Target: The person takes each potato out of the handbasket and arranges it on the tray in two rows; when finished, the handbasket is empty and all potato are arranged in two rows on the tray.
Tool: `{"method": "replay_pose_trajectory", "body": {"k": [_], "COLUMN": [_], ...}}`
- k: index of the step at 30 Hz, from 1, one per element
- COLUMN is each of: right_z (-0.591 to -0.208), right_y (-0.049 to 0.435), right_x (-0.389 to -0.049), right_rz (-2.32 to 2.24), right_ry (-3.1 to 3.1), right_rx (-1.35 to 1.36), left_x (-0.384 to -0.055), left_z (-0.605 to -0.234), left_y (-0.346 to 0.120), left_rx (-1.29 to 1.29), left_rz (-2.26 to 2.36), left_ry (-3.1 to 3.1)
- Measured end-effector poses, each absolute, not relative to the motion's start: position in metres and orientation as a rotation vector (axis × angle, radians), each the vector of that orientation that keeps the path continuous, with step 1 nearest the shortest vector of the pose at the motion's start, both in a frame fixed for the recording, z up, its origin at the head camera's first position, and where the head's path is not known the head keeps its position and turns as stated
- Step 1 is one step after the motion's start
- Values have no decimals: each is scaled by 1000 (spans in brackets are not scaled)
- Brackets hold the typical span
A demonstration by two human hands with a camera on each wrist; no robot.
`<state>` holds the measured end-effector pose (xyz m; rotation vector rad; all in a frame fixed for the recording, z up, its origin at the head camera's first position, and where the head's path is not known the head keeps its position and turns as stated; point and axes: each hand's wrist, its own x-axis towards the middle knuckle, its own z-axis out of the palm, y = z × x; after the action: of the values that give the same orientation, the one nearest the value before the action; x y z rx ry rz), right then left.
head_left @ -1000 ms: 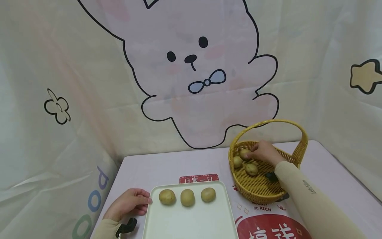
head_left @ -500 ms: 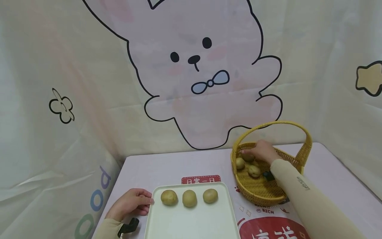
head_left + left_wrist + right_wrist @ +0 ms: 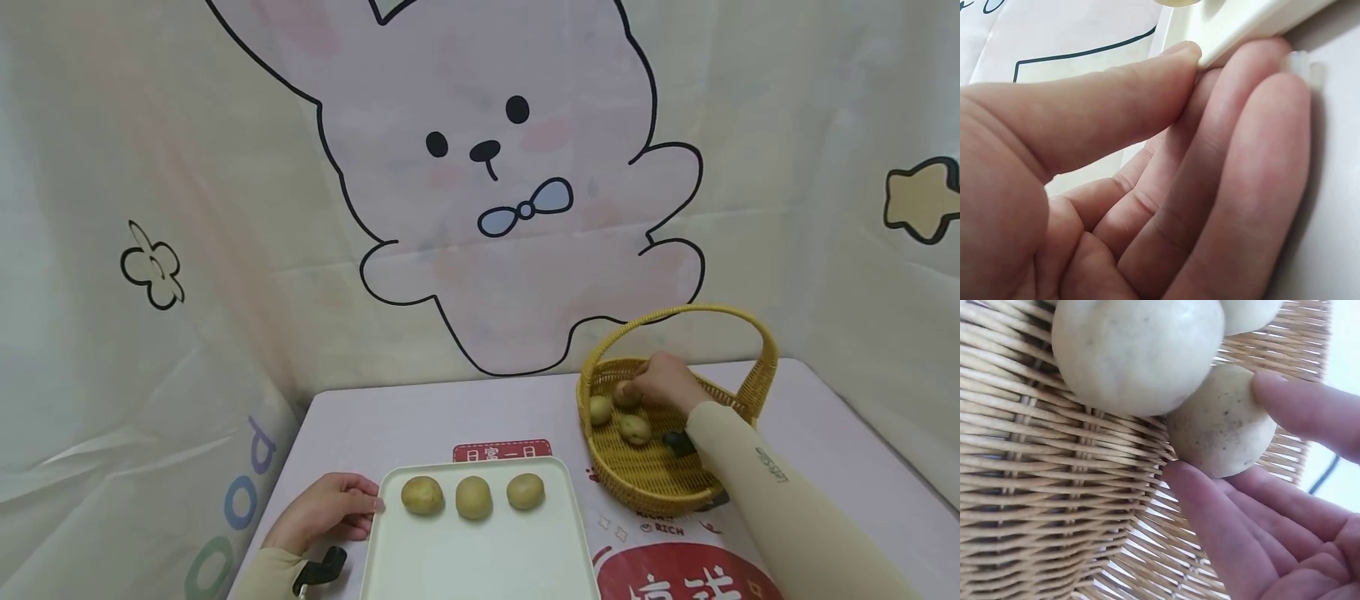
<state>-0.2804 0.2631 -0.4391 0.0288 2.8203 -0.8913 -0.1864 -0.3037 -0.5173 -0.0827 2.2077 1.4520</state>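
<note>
My left hand [image 3: 322, 512] pinches the left rim of a pale rectangular tray [image 3: 480, 558], thumb on top and fingers curled at the side in the left wrist view. Three potatoes lie in a row near its far edge: a left potato [image 3: 422, 495], a middle potato [image 3: 473, 497] and a right potato [image 3: 525, 492]. Inside the yellow wicker basket [image 3: 645, 500], my right hand [image 3: 666, 383] holds a potato [image 3: 1222, 422] between thumb and fingers. Two more potatoes sit beside it, a small potato [image 3: 600, 409] and a nearer potato [image 3: 635, 429].
The basket's tall arched handle [image 3: 701, 308] rises over my right forearm. A red label [image 3: 502, 451] shows behind the tray, and a red printed patch [image 3: 675, 575] lies right of it on the white table [image 3: 390, 425]. A printed curtain [image 3: 300, 333] hangs behind.
Within the basket, the potato at my right fingers has shifted slightly right and nearer; my fingers covered more of it half a second ago. My left hand stays on the tray.
</note>
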Motion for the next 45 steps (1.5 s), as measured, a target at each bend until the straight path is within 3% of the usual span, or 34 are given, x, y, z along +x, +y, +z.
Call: {"method": "replay_pose_trajectory", "body": {"k": [5,19,30,45], "right_z": [-428,-410,-439,-486], "right_y": [260,217,116,-19], "right_x": [-259,-147,-133,-116], "right_rz": [-892,-1279,-1637,-1598], "right_ry": [2900,2882,2475,2269], "right_rx": [-59,-137,-395,-689], "left_x": [-184,-186,-189,-184], "left_z": [-518,-518,-511,-510], "left_y": [-308,-307,-303,-307], "left_rx": [-67,-56,-67,-89], "left_rz": [1462,1479,1493,1503], "left_ry": [2206,2194,2205,2192]}}
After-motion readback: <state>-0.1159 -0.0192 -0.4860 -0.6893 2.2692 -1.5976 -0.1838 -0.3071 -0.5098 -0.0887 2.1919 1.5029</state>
